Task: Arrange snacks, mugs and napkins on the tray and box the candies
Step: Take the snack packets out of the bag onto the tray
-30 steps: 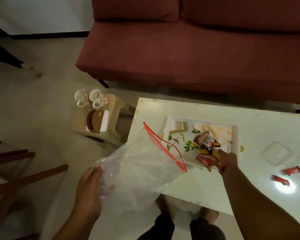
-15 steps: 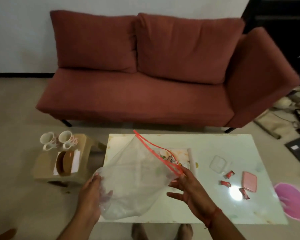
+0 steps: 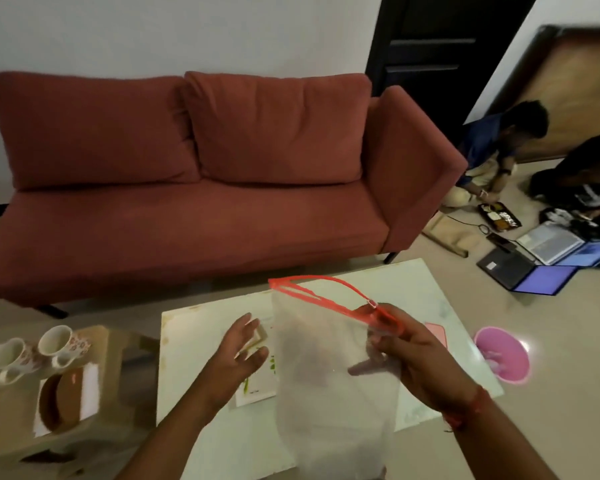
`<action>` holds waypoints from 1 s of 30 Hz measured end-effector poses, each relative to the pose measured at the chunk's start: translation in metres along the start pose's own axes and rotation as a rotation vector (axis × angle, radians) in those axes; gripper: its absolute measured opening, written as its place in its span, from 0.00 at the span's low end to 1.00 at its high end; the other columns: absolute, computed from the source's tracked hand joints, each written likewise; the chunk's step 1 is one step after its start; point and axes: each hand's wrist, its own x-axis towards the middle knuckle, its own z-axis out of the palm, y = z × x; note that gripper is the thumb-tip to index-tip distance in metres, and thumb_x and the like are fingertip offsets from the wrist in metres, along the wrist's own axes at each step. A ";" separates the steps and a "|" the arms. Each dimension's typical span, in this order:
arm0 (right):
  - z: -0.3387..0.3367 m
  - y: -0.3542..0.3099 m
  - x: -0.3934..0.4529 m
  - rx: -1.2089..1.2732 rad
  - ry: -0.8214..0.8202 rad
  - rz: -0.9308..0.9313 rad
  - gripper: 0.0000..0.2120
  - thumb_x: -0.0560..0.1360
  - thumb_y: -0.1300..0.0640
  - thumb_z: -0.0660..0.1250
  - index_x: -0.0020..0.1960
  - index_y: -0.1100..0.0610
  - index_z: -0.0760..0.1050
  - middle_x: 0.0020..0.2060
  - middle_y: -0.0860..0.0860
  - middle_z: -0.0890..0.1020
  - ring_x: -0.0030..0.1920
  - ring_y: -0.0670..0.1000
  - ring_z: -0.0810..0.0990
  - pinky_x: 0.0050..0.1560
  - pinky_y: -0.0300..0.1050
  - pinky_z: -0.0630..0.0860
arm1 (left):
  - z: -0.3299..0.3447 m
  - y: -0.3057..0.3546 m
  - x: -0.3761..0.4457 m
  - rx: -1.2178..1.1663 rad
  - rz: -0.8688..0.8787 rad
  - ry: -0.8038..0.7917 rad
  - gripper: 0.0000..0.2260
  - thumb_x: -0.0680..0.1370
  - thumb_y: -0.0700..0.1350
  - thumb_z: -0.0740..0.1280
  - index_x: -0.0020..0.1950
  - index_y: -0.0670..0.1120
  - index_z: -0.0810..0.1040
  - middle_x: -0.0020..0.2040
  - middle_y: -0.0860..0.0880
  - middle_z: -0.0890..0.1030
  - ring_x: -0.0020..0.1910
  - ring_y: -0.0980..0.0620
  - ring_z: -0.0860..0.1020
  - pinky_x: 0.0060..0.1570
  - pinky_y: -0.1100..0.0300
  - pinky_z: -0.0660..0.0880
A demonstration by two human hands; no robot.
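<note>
My right hand pinches the red zip edge of a clear plastic bag, which hangs down in front of the white table. My left hand hovers open beside the bag, fingers spread, touching nothing. Behind the bag lies the white floral tray, mostly hidden. A pink candy box peeks out past my right hand. Two floral mugs stand on a small wooden stool at the left, next to brown coasters on white napkins.
A red sofa stands behind the table. A pink bowl lies on the floor to the right. Two people sit on the floor at the far right beside laptops and a food tray.
My left hand has let go of the bag and opened. My right hand has taken hold of the bag's zip edge. The view has tilted up and to the right.
</note>
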 end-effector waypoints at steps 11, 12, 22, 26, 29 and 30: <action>-0.100 -0.052 0.021 0.040 -0.003 0.037 0.26 0.71 0.53 0.75 0.66 0.57 0.73 0.55 0.62 0.80 0.55 0.66 0.81 0.56 0.65 0.77 | 0.100 0.094 0.036 -0.480 0.032 0.240 0.05 0.78 0.44 0.68 0.49 0.42 0.77 0.33 0.45 0.75 0.30 0.54 0.76 0.42 0.47 0.82; -0.107 -0.050 0.022 -0.031 -0.006 0.074 0.25 0.72 0.56 0.74 0.67 0.55 0.72 0.56 0.63 0.80 0.56 0.67 0.81 0.56 0.64 0.78 | 0.105 0.100 0.038 -0.504 0.044 0.290 0.06 0.78 0.45 0.68 0.50 0.42 0.77 0.32 0.47 0.74 0.30 0.54 0.75 0.39 0.49 0.82; -0.160 -0.070 0.049 -0.135 0.134 -0.014 0.11 0.80 0.64 0.62 0.59 0.55 0.78 0.40 0.60 0.78 0.40 0.57 0.80 0.46 0.54 0.81 | 0.159 0.127 0.035 -0.492 0.133 0.205 0.16 0.76 0.41 0.68 0.64 0.46 0.76 0.48 0.46 0.82 0.45 0.49 0.79 0.51 0.48 0.80; -0.168 -0.081 0.056 -0.221 0.144 -0.037 0.11 0.79 0.66 0.63 0.55 0.55 0.80 0.39 0.57 0.79 0.37 0.53 0.81 0.39 0.50 0.81 | 0.159 0.128 0.033 -0.305 0.127 0.420 0.15 0.78 0.35 0.67 0.60 0.51 0.78 0.41 0.48 0.80 0.38 0.51 0.79 0.42 0.54 0.81; -0.169 -0.086 0.058 -0.265 0.135 -0.077 0.12 0.78 0.68 0.64 0.54 0.55 0.80 0.37 0.56 0.79 0.35 0.52 0.81 0.36 0.48 0.80 | 0.152 0.129 0.031 -0.264 0.147 0.570 0.11 0.79 0.34 0.65 0.52 0.50 0.79 0.39 0.45 0.79 0.34 0.50 0.77 0.35 0.56 0.80; -0.167 -0.087 0.059 -0.260 0.114 -0.078 0.12 0.78 0.68 0.63 0.54 0.55 0.80 0.37 0.56 0.78 0.34 0.52 0.81 0.35 0.48 0.81 | 0.151 0.130 0.030 -0.240 0.162 0.590 0.10 0.79 0.34 0.65 0.51 0.49 0.79 0.39 0.45 0.79 0.33 0.50 0.77 0.33 0.56 0.80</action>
